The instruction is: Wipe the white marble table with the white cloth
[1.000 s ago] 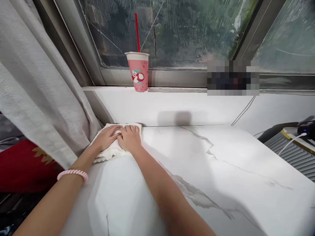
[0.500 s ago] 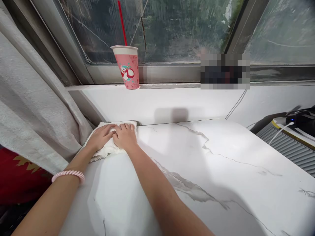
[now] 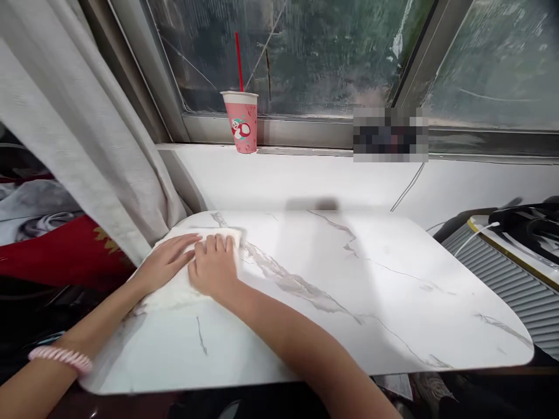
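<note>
Both hands (image 3: 192,265) flat, cloth (image 3: 174,291) under fingers (image 3: 217,243)

your left hand (image 3: 168,262) flat, palm down, fingers stretched toward upper right. your right hand (image 3: 213,269) flat beside it, palm down, fingers together pointing away from you; thumb side touching left fingertips. both forearms extended, converging from lower corners. pink coil band (image 3: 61,357) round your left wrist.
</note>
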`<state>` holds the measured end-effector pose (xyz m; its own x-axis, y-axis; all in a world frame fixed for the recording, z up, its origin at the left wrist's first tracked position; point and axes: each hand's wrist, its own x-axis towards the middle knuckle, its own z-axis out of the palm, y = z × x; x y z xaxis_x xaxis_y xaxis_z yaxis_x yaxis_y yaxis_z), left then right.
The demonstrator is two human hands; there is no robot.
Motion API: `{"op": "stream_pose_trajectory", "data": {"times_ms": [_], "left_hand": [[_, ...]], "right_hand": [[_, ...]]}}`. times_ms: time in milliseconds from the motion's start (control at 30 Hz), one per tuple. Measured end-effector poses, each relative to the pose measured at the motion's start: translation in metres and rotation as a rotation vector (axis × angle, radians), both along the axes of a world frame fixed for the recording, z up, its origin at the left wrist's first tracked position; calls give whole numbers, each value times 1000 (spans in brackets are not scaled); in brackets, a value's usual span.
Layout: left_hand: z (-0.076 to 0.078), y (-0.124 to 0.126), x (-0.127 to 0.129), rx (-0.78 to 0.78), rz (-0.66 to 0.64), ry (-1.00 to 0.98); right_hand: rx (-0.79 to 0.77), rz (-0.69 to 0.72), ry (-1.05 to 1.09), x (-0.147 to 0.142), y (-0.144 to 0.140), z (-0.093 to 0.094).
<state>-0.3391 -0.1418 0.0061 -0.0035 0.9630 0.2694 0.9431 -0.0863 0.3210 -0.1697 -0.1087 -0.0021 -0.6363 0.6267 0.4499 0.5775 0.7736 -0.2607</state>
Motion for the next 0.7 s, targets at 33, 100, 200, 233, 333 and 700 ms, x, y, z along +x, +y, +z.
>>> {"op": "stream_pose_trajectory", "data": {"times_ms": [33,100,200,233,333,700], "left_hand": [[-1,-20,5,4,28,14],[-5,-59,18,33,96,56],[-12,-98,35,92,148,115],[-15,-104,38,104,150,128],[-18,-107,40,106,154,150],[-2,22,0,41,-11,150]], "right_hand": [[5,43,-3,6,-14,0],[18,131,1,19,-40,-1],[12,226,9,36,-65,0],[0,243,6,40,-69,0],[-19,250,-5,45,-72,2],[-68,7,72,-8,14,-3]]}}
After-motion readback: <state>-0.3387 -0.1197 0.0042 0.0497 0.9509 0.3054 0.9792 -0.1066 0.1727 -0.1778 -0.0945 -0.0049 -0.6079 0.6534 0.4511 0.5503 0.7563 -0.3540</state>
